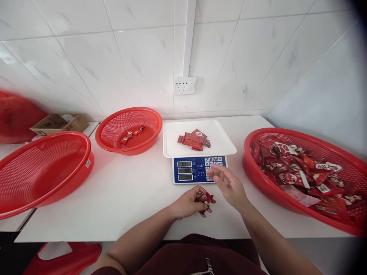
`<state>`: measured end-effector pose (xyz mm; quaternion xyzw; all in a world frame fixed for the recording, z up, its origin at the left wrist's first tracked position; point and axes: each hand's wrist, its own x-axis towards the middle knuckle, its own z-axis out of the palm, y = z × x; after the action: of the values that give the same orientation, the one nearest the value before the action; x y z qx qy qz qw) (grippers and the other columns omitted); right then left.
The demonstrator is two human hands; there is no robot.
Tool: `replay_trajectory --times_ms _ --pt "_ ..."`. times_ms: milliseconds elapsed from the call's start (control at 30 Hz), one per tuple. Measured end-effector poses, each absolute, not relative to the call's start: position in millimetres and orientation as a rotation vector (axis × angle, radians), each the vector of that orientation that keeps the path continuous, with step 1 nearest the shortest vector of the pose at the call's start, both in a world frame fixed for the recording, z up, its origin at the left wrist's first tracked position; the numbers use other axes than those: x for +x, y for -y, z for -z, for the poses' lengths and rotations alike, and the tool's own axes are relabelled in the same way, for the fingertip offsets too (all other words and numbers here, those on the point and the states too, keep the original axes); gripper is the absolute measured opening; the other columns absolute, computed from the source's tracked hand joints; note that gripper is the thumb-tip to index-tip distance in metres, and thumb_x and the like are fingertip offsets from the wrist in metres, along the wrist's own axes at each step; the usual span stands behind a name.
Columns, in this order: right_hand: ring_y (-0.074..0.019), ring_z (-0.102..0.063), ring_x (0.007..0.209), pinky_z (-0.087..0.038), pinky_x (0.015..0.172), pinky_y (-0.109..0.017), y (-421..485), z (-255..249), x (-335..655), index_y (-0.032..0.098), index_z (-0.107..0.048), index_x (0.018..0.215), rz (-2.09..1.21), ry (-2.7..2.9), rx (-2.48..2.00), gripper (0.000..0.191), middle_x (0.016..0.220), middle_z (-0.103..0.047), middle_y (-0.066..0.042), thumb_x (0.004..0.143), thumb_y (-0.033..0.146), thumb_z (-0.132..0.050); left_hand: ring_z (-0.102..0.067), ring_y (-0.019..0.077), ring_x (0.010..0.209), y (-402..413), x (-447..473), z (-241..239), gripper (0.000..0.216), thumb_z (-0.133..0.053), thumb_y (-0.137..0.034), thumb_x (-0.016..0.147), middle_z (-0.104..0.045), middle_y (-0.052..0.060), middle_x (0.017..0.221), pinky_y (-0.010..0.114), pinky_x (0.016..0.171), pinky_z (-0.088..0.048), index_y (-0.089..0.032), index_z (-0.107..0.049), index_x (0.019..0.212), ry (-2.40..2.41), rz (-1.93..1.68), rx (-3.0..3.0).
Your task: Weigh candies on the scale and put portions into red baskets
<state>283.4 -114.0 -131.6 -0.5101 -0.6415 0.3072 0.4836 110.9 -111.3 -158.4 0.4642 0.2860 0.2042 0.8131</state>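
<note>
My left hand (187, 203) is closed around small red-wrapped candies (207, 198), low over the table in front of the scale; how many it holds is partly hidden by the fingers. To its right, my right hand (231, 187) is raised with fingers apart and nothing in them, overlapping the lower right of the scale's blue keypad panel (197, 176). On the white scale pan (172, 149) lie several red packets (195, 139) in a loose pile. The scale's small displays are too dim to read surely.
At the right, a large red basket (249, 168) holds many red packets. Another red basket (100, 131) at back left has a few small candies. A third red basket (47, 172) sits far left, near a cardboard box (76, 124) and a red bag (17, 116). A wall socket (185, 85) is behind.
</note>
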Motion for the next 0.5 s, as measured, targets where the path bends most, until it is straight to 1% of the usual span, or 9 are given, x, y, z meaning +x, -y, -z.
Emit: replay_trajectory --times_ms 100,200,300,367,433,500 --pt "-0.0195 -0.063 0.086 -0.053 0.074 -0.033 141.1 159.8 284.2 0.024 -0.055 0.112 -0.856 1.546 -1.308 0.034 0.096 -0.065 -0.007 0.084 0.043 -0.051 -0.061 0.0141 0.072 113.6 113.4 159.1 0.038 -0.072 -0.036 0.066 -0.058 0.003 0.086 0.028 0.063 -0.047 -0.017 -0.05 0.09 -0.652 -0.488 1.052" --pt "-0.0195 -0.062 0.083 -0.052 0.072 -0.032 153.9 176.8 282.2 0.021 -0.055 0.106 -0.94 1.543 -1.404 0.034 0.095 -0.065 -0.007 0.082 0.045 -0.052 -0.054 0.0105 0.062 117.3 114.2 158.7 0.039 -0.069 -0.041 0.071 -0.055 -0.002 0.071 0.028 0.063 -0.044 -0.017 -0.05 0.095 -0.693 -0.518 1.113" --pt "-0.0162 -0.058 0.067 -0.048 0.061 -0.028 157.8 184.0 282.1 0.02 -0.054 0.088 -1.007 1.573 -1.47 0.027 0.076 -0.062 -0.002 0.083 0.046 -0.049 -0.048 0.0092 0.056 121.2 113.1 155.1 0.036 -0.065 -0.041 0.075 -0.052 -0.005 0.062 0.025 0.058 -0.039 -0.018 -0.047 0.095 -0.747 -0.531 1.217" --pt "-0.0137 -0.051 0.057 -0.043 0.053 -0.026 157.9 185.6 284.0 0.02 -0.05 0.074 -1.043 1.611 -1.456 0.03 0.064 -0.056 0.001 0.084 0.048 -0.046 -0.047 0.0091 0.057 123.5 111.9 150.5 0.033 -0.064 -0.04 0.076 -0.052 -0.005 0.06 0.024 0.056 -0.037 -0.018 -0.048 0.094 -0.794 -0.519 1.273" --pt "-0.0126 -0.047 0.054 -0.038 0.05 -0.025 157.5 185.6 286.3 0.02 -0.045 0.065 -1.077 1.663 -1.401 0.035 0.059 -0.052 0.002 0.085 0.049 -0.043 -0.046 0.009 0.057 126.1 111.1 145.7 0.033 -0.065 -0.04 0.075 -0.051 -0.005 0.06 0.023 0.056 -0.036 -0.018 -0.049 0.093 -0.813 -0.502 1.273" --pt "-0.0124 -0.046 0.054 -0.037 0.05 -0.024 157.1 184.5 287.8 0.02 -0.044 0.061 -1.108 1.72 -1.34 0.039 0.057 -0.05 0.002 0.086 0.049 -0.04 -0.046 0.009 0.057 129.5 110.7 142.4 0.036 -0.067 -0.04 0.073 -0.05 -0.005 0.06 0.023 0.056 -0.036 -0.017 -0.05 0.093 -0.808 -0.494 1.225"
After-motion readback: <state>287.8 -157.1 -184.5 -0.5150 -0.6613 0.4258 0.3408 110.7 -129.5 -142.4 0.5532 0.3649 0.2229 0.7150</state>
